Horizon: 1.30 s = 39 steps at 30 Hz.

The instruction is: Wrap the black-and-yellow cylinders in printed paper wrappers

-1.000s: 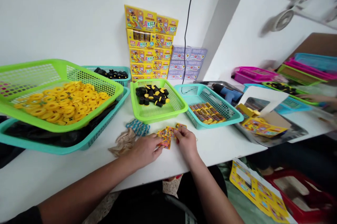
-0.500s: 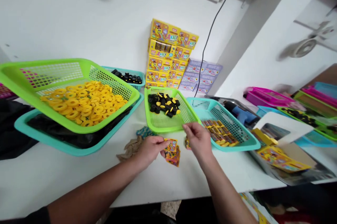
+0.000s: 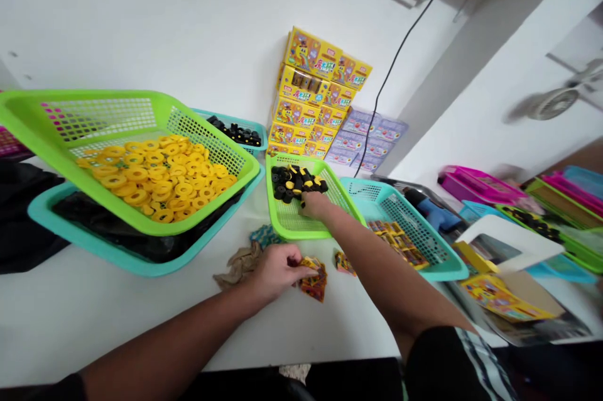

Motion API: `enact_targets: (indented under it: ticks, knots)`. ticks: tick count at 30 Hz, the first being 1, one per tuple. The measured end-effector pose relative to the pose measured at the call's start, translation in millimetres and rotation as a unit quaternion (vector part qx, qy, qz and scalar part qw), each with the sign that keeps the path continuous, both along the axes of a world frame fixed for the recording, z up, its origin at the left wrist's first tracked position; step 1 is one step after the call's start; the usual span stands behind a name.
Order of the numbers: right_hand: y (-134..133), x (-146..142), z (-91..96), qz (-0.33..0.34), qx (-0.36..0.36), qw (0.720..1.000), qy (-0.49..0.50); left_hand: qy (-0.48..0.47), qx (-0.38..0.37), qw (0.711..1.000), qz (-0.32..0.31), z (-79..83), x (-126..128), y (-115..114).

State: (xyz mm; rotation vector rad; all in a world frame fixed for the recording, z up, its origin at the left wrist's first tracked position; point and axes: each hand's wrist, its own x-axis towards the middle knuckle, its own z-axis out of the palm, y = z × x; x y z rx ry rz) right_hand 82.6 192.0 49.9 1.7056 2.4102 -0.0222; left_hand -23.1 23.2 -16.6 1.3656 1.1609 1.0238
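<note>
My left hand (image 3: pixel 276 270) rests on the white table, its fingers pinched on a small stack of orange-yellow printed cards (image 3: pixel 313 276). One more card (image 3: pixel 345 263) lies loose just to the right. My right hand (image 3: pixel 316 205) reaches forward into the small green basket (image 3: pixel 288 225), its fingers curled down at the pile of black and yellow pieces (image 3: pixel 296 182). Whether it grips a piece is hidden.
A large green basket (image 3: pixel 56 137) of yellow rings sits tilted on a teal basket (image 3: pixel 141 263) at left. Another teal basket (image 3: pixel 424 250) of small packets stands right. Yellow boxes (image 3: pixel 311 99) stack against the wall. A brown scrap (image 3: pixel 238 263) lies by my left hand.
My right hand let go of a card, left it on the table and reached forward into the small green basket. My left hand has stayed on the card stack.
</note>
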Motion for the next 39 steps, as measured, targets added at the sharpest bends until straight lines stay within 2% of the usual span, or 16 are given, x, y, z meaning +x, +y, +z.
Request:
enact_targets:
  ticks: [4,6,7,9,10,11,13,15,21,27,29,32,36,39]
  knots:
    - [-19.1,18.4,21.7,-0.039,0.027,0.994,0.096,0.03,0.07,0.997,0.016,10.2,-3.0,-4.1]
    - [-47.0,32.8,31.6,-0.054,0.043,0.971,0.228,0.042,0.106,0.993,0.015,17.1,-3.9,-7.8]
    - [-65.7,40.3,33.9,-0.058,0.041,0.933,0.353,0.046,0.121,0.991,0.012,19.7,-3.9,-9.7]
    - [-107.9,53.9,31.4,-0.054,0.0,0.808,0.587,0.05,0.142,0.989,0.006,22.1,-3.1,-13.4]
    - [-128.7,59.2,26.7,-0.05,-0.031,0.752,0.657,0.048,0.144,0.988,0.0,21.9,-2.1,-15.1]
    - [-147.5,63.2,20.5,-0.05,-0.055,0.712,0.699,0.046,0.144,0.988,-0.006,20.9,-1.0,-16.7]
    - [-175.9,67.1,5.9,-0.06,-0.082,0.665,0.74,0.044,0.144,0.988,-0.021,17.7,1.6,-19.7]
    - [-190.3,67.4,-6.9,-0.076,-0.091,0.642,0.758,0.05,0.149,0.987,-0.033,13.9,3.9,-22.4]
    - [-193.3,66.1,-23.5,-0.096,-0.097,0.606,0.784,0.053,0.145,0.987,-0.053,6.0,6.5,-27.9]
    - [-194.8,58.9,-30.9,-0.099,-0.075,0.589,0.799,-0.001,0.046,0.996,-0.08,15.9,4.9,-29.0]
    - [-194.7,55.8,-31.9,-0.099,-0.059,0.596,0.795,-0.021,0.011,0.996,-0.091,19.1,3.9,-28.5]
    - [-193.2,52.2,-32.0,-0.087,-0.028,0.623,0.777,-0.04,-0.016,0.994,-0.1,19.3,2.4,-27.2]
    - [-191.4,50.9,-29.2,-0.076,-0.022,0.659,0.748,-0.037,-0.005,0.994,-0.101,16.4,1.6,-26.2]
    - [-192.9,51.9,-26.1,-0.083,-0.04,0.665,0.741,-0.045,0.0,0.995,-0.089,16.7,2.1,-26.6]
